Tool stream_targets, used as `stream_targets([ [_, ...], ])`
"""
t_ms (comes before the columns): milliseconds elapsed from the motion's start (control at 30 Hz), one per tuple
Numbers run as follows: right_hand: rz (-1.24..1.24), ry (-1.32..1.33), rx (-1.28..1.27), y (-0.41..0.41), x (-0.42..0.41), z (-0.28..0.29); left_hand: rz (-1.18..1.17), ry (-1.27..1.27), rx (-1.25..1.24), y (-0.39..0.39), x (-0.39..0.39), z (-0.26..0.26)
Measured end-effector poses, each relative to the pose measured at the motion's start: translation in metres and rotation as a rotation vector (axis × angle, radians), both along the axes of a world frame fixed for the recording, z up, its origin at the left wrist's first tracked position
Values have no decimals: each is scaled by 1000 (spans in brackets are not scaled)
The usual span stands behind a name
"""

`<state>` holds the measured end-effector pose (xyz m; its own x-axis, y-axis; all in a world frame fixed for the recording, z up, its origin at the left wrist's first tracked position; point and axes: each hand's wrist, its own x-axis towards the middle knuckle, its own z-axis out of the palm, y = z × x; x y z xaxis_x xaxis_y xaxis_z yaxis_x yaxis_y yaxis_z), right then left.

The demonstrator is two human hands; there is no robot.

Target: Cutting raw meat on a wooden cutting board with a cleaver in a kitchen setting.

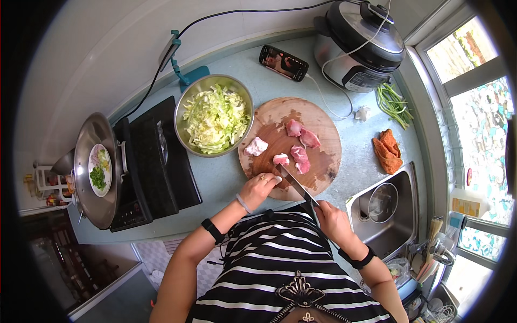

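My right hand point(334, 223) grips the handle of a kitchen knife point(298, 186). Its blade points away from me over a round wooden cutting board point(329, 139), the tip close to a small piece of raw meat point(281, 159). At the board's near edge, left of the blade, is my left hand point(260, 187), fingers bent together; whether something is pinched in them is hidden. More raw meat pieces point(309, 138) lie toward the back and right of the board. A paler, whitish chunk point(255, 146) sits apart at the left.
Beside the board stands a metal bowl of shredded cabbage point(216, 119). Farther left are a black stove point(161, 161) and a wok point(83, 169) holding a plate. A phone point(283, 63), pressure cooker point(357, 52), green stalks point(394, 105), orange cloth point(387, 151) and sink point(410, 206) surround the work area.
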<state>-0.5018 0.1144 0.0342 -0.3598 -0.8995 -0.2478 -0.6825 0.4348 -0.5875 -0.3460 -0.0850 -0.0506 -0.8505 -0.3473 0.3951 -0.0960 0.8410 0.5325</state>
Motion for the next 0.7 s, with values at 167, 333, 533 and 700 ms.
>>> stream_targets([
  [167,-45,12,23,4,3,0,172,-45,130,5,-9,-8],
  [333,-56,-5,14,4,0,0,416,-175,628,1,-9,-18],
  [533,-20,-5,19,5,3,1,445,-279,437,-5,-1,-1],
  [700,-98,-8,-12,9,5,2,259,-74,253,-7,7,1],
])
